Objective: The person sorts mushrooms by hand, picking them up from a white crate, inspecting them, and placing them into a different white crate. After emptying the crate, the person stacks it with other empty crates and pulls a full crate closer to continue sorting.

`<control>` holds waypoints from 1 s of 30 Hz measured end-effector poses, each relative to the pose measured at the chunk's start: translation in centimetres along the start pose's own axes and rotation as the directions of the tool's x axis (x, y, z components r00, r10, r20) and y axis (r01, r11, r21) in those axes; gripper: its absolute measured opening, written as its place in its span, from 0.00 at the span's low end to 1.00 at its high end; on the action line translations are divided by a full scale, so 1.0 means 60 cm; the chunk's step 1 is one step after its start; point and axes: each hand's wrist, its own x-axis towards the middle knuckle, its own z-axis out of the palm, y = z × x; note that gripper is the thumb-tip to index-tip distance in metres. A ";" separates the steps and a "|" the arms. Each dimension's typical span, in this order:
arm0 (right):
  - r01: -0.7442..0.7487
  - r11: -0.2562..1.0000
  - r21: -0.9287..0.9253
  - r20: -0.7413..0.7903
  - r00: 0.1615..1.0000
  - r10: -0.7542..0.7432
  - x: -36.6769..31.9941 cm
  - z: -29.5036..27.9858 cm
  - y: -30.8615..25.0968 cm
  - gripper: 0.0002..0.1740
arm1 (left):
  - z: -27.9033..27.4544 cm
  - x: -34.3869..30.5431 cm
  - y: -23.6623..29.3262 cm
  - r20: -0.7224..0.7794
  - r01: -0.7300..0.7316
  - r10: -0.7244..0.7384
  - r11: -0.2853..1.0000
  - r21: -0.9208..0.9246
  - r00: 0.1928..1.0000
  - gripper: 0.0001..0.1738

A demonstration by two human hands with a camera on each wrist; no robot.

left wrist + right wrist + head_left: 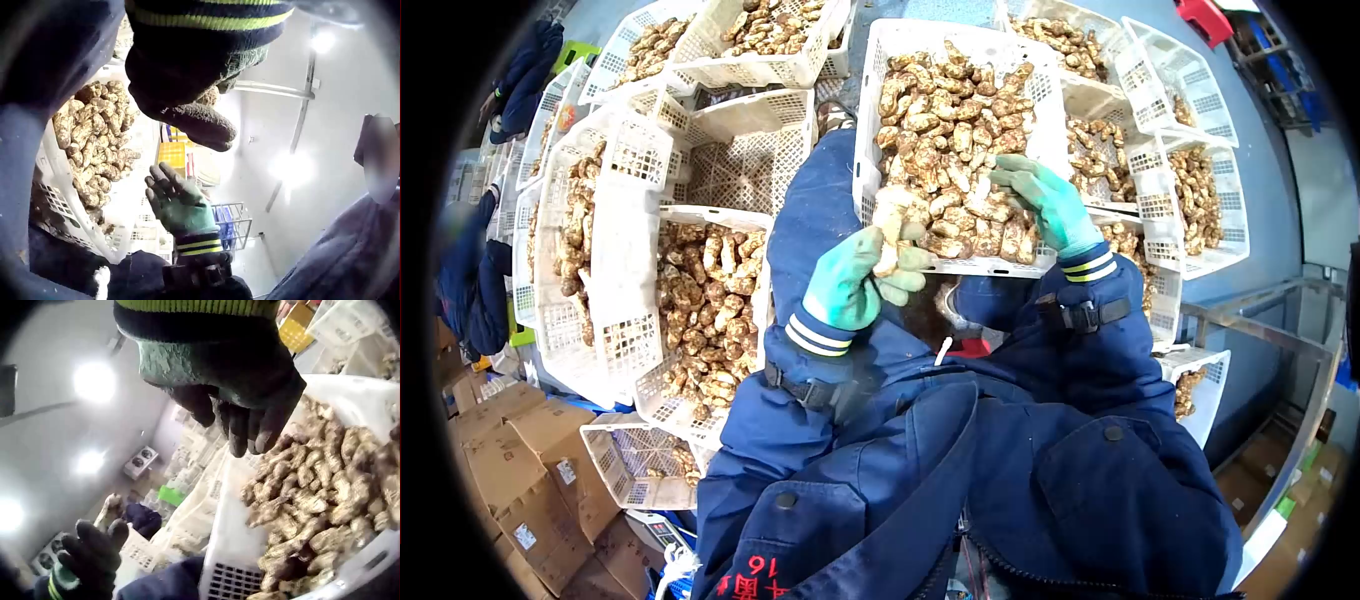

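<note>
A white crate [1045, 115] on the person's lap is heaped with knobby brown-and-cream mushrooms [945, 130]. At its near left corner, the gloved left hand [850, 282] pinches a pale mushroom [888, 255]. Part of a mushroom [209, 97] shows between the fingers of the left hand [181, 75] in the left wrist view. The right hand [1045, 200] is over the crate's right side, fingers extended and holding nothing visible. The right wrist view has the right hand [231, 394] with fingers hanging loosely above the mushrooms [312, 500], and the left hand [90, 559] apart at lower left.
More crates of mushrooms [710, 300] stand to the left and right [1200, 210]. One crate at left [745, 150] shows a bare mesh bottom. Cardboard boxes [530, 470] lie at lower left, a metal frame [1310, 350] at right. Other people are at far left.
</note>
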 end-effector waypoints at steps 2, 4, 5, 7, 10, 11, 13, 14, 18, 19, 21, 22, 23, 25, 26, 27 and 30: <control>-0.097 0.995 0.003 -0.070 0.993 0.096 0.000 -0.030 0.017 0.21 | -0.018 0.002 -0.001 0.095 0.015 0.003 0.982 -0.189 0.995 0.33; -0.117 0.993 -0.015 -0.050 0.992 0.116 0.007 -0.043 0.047 0.21 | -0.014 -0.002 0.003 0.074 -0.041 0.053 0.986 -0.163 0.996 0.32; -0.127 0.992 -0.024 -0.040 0.991 0.126 0.013 -0.044 0.064 0.21 | 0.000 -0.004 0.006 0.052 -0.074 0.082 0.988 -0.139 0.995 0.32; -0.062 0.997 0.036 -0.026 0.998 0.063 0.029 -0.033 0.109 0.20 | 0.007 -0.006 0.009 0.027 -0.106 0.110 0.987 -0.116 0.994 0.33; -0.027 0.840 -0.542 0.059 0.996 0.071 0.066 -0.036 0.133 0.21 | -0.006 -0.003 0.006 -0.001 -0.091 0.091 0.987 -0.129 0.996 0.37; -0.043 0.752 -0.658 0.073 0.990 0.120 0.079 -0.035 0.128 0.21 | -0.010 -0.002 0.007 -0.009 -0.094 0.093 0.990 -0.107 0.996 0.37; -0.355 0.825 -0.440 -0.009 0.920 0.391 0.113 -0.020 0.117 0.22 | -0.018 0.000 0.010 -0.025 -0.103 0.101 0.993 -0.063 0.995 0.37; -0.244 0.709 -0.662 0.000 0.946 0.325 0.135 -0.017 0.117 0.24 | -0.032 -0.001 0.004 -0.038 -0.134 0.133 0.990 -0.046 0.990 0.35; -0.124 0.430 -0.894 0.035 0.939 0.343 0.225 -0.002 0.174 0.30 | -0.034 -0.008 0.009 -0.145 -0.073 0.072 0.997 -0.004 0.987 0.30; -0.199 0.362 -0.911 -0.009 0.885 0.466 0.242 0.012 0.179 0.32 | -0.043 -0.007 0.008 -0.171 -0.035 0.030 0.999 -0.027 0.985 0.27; -0.336 0.278 -0.900 -0.190 0.876 0.444 0.249 0.030 0.196 0.40 | -0.048 -0.011 0.005 -0.161 -0.034 0.019 0.995 -0.091 0.987 0.25; -0.297 0.265 -0.917 -0.180 0.903 0.389 0.243 0.038 0.194 0.42 | -0.050 -0.011 0.006 -0.139 -0.043 0.028 0.993 -0.108 0.990 0.25; -0.260 0.249 -0.933 -0.170 0.927 0.334 0.236 0.045 0.192 0.44 | -0.055 -0.009 0.005 -0.083 -0.047 0.035 0.988 -0.145 0.996 0.25; -0.305 0.113 -0.946 -0.234 0.879 0.415 0.224 0.074 0.174 0.46 | -0.042 -0.009 0.012 -0.150 -0.022 0.017 0.999 -0.032 0.989 0.31; -0.339 0.079 -0.938 -0.273 0.858 0.436 0.230 0.082 0.172 0.45 | -0.035 -0.011 0.013 -0.141 -0.062 0.063 0.998 0.016 0.988 0.32; -0.370 0.044 -0.928 -0.311 0.833 0.458 0.234 0.093 0.169 0.44 | -0.018 -0.016 0.021 -0.149 -0.090 0.094 0.995 0.034 0.984 0.34; -0.419 0.114 -0.901 -0.338 0.842 0.421 0.249 0.074 0.198 0.40 | -0.010 -0.011 0.017 -0.237 -0.102 0.126 0.988 0.112 0.963 0.36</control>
